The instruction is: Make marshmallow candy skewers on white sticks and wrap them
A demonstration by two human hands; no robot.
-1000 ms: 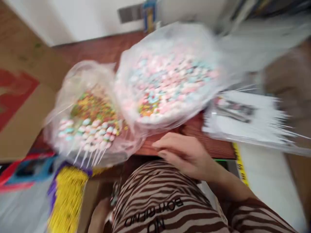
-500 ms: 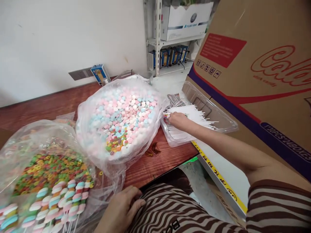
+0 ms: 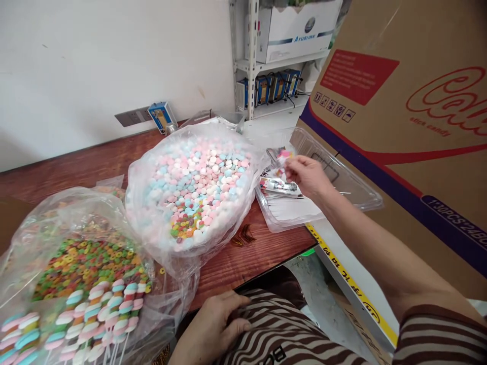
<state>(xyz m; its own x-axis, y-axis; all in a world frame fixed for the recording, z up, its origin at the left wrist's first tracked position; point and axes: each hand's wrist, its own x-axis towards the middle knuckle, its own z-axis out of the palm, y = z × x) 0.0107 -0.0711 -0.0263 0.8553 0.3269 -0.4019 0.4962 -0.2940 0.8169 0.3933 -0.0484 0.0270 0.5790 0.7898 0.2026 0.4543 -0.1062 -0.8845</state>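
Observation:
Over the clear plastic tray (image 3: 283,223), my right hand (image 3: 310,177) pinches a thin see-through plastic wrapper (image 3: 284,157) with pink print. Beneath it, another printed wrapper (image 3: 281,186) lies on the white sticks in the tray. My left hand (image 3: 215,324) rests by the table's front edge against the striped shirt, fingers loosely apart and holding nothing. Left of the tray stands a plastic-lined heap of pink, white and blue marshmallow candies (image 3: 201,177). Nearer sits a bag of coloured gummy rings (image 3: 91,268), with finished candy skewers (image 3: 95,314) in front.
A large cardboard box (image 3: 380,137) rises at the right, behind the tray's open lid (image 3: 353,195). Brown-gold twist ties (image 3: 243,235) lie on the wooden table (image 3: 228,271). A blue device (image 3: 162,116) stands by the wall; a metal shelf (image 3: 251,66) holds boxes.
My right hand has lifted from the sticks in the tray and now has a wrapper in its fingers. A printed wrapper shows on the sticks. My left hand has barely moved.

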